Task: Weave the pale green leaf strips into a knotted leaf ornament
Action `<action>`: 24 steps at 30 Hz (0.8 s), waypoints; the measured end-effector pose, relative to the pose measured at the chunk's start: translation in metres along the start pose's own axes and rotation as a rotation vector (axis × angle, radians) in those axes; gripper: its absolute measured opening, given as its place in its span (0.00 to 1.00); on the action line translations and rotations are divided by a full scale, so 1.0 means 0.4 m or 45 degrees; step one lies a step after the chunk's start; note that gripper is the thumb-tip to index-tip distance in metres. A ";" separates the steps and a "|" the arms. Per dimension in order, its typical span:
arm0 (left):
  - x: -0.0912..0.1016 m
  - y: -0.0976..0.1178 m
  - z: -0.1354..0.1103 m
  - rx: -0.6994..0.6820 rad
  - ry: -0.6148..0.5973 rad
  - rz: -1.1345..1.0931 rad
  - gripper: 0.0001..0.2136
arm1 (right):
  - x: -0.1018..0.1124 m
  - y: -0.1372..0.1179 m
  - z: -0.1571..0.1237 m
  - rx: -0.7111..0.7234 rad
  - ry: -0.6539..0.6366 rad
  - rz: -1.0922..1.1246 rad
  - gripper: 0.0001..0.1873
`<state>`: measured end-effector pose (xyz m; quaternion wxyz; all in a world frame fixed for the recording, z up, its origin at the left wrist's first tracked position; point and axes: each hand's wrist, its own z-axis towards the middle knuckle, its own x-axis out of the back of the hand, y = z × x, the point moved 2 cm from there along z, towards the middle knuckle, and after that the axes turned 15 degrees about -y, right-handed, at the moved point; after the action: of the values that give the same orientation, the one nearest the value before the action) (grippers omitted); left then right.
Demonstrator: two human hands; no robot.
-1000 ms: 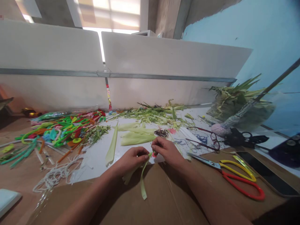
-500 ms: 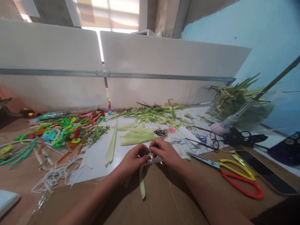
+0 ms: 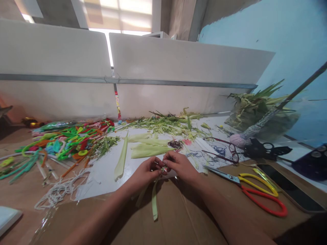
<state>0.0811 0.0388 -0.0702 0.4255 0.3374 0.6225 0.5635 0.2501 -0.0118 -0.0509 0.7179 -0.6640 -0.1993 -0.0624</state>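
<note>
My left hand (image 3: 150, 170) and my right hand (image 3: 178, 165) meet at the front edge of a white sheet (image 3: 102, 183). Both have their fingers pinched together around a strip of corn husk (image 3: 154, 202), whose pale green end hangs below my left hand. A small reddish and white bit shows between the fingertips; what it is I cannot make out. Behind the hands lie several flat corn husks (image 3: 150, 152), with one separate husk (image 3: 122, 160) to the left. A small heap of dark strands (image 3: 175, 145) sits at their right end.
Scissors (image 3: 251, 190) with yellow and red handles lie at right beside a phone (image 3: 288, 187). Eyeglasses (image 3: 233, 153) are behind them. Colourful pipe cleaners (image 3: 68, 141) and white string (image 3: 61, 189) cover the left. Husk scraps (image 3: 166, 124) lie along the back; a bag of husks (image 3: 258, 117) stands far right.
The hanging husk end has shifted slightly lower, and the fingertips have moved a little around the small bit between them. Everything else stays in place.
</note>
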 end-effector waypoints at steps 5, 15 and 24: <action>-0.005 0.004 0.001 -0.069 -0.006 0.132 0.11 | -0.005 0.007 0.003 -0.030 -0.021 0.029 0.05; -0.017 0.032 -0.010 0.006 0.082 0.653 0.12 | -0.011 0.009 0.003 -0.042 -0.032 0.056 0.02; -0.009 0.019 -0.008 -0.039 0.095 0.604 0.07 | -0.011 0.014 0.005 -0.038 -0.041 0.149 0.04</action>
<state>0.0792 0.0354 -0.0621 0.2631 0.4467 0.5325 0.6691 0.2478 -0.0101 -0.0576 0.7072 -0.6860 -0.1706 -0.0124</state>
